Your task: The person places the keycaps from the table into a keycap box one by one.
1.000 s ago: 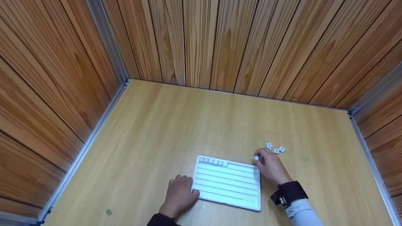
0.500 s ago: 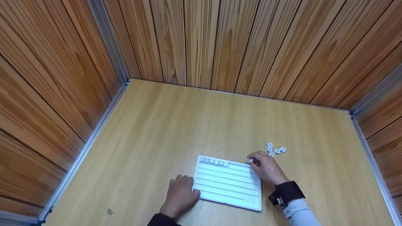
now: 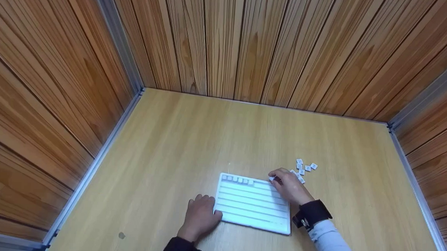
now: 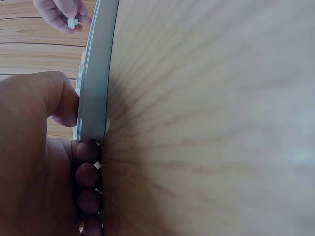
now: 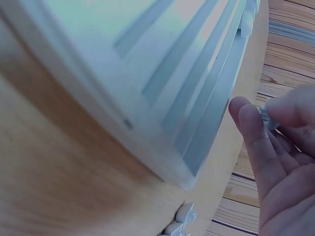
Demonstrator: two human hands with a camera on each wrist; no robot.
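A white grooved board [image 3: 254,203] lies flat on the table, with several small white tiles [image 3: 238,180] in a row at the left of its top groove. My left hand [image 3: 200,216] holds the board's near left corner; in the left wrist view its thumb [image 4: 64,101] overlaps the face and its fingertips sit beside the end. Over the board's far right edge, my right hand [image 3: 290,186] pinches a small white tile [image 4: 73,22] between thumb and fingertips. That tile is partly hidden by fingers in the right wrist view.
Several loose white tiles [image 3: 307,168] lie on the table [image 3: 192,139] beyond and beside my right hand. Wood-panelled walls [image 3: 250,46] with grey metal edging enclose the table at the back and both sides. A dark round spot [image 3: 121,235] marks the table at front left.
My right hand has moved left with its tile, from beside the loose tiles to over the board's far edge, uncovering more loose tiles. My left hand and the board have stayed put.
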